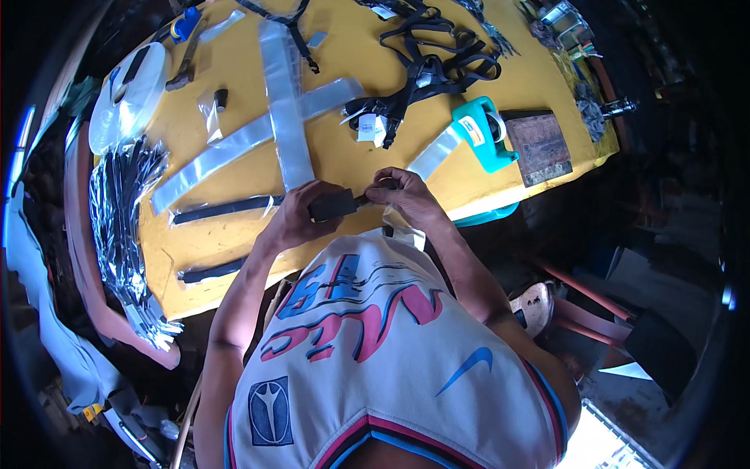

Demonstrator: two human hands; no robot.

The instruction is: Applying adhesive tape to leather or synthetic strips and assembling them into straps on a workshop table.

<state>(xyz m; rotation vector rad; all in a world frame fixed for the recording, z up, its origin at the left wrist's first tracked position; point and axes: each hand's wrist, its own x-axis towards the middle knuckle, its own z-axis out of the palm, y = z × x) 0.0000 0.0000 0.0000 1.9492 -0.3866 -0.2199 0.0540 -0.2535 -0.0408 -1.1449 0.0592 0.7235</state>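
Note:
Above the near edge of the yellow table (351,168), my left hand (303,213) is closed around a folded black strap (333,205), which forms a flat, compact bundle. My right hand (404,195) pinches a thin dark end at the bundle's right side; its fingertips partly hide that end. Just beyond my left hand, a long clear plastic sleeve (287,133) lies across another clear sleeve (226,156). To the left rest two black straps in clear wrappers, one farther off (223,210) and one nearer (212,272).
A large white roll (129,98) and a pile of wrapped black straps (121,211) occupy the left side. Tangled black straps (437,66) lie at the back. A teal tape dispenser (480,133) stands beside a dark square block (537,147) on the right. A hammer (186,66) lies far left.

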